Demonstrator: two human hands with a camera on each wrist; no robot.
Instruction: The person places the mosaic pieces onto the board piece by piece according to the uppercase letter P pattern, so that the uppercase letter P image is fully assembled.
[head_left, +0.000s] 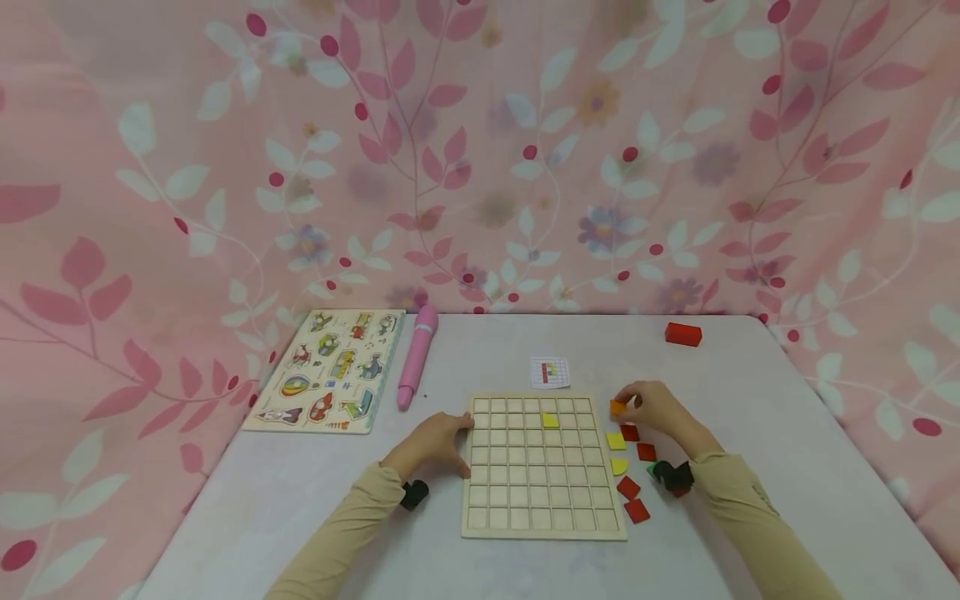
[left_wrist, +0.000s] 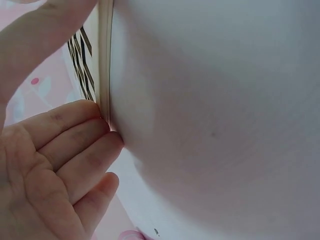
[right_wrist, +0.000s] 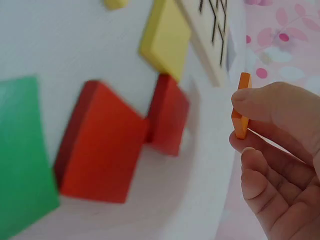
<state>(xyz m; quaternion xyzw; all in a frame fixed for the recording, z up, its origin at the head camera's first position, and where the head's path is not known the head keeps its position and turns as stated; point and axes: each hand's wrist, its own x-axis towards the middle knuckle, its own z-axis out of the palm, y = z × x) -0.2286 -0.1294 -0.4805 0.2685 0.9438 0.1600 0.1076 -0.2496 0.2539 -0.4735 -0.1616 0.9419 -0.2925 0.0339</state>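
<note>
A wooden grid board (head_left: 517, 475) lies on the white table, with one yellow tile (head_left: 551, 421) in a cell of its upper part. Along the board's left edge, my left hand (head_left: 435, 446) rests with thumb and fingers spread, fingertips touching the rim; the left wrist view shows those fingers (left_wrist: 95, 145) nearly straight. My right hand (head_left: 663, 410) pinches an orange tile (right_wrist: 241, 120) between thumb and fingers, just off the board's upper right corner. Below it lie loose tiles: a yellow square (head_left: 617, 442), a rounded yellow piece (head_left: 618, 466), several red tiles (head_left: 637, 511) and a green one (right_wrist: 25, 155).
Beyond the board lies a small printed grid card (head_left: 550, 373). A picture puzzle board (head_left: 326, 371) and a pink pen-like stick (head_left: 417, 354) are at the back left. A red block (head_left: 683, 334) sits at the back right, before a floral curtain (head_left: 480, 167).
</note>
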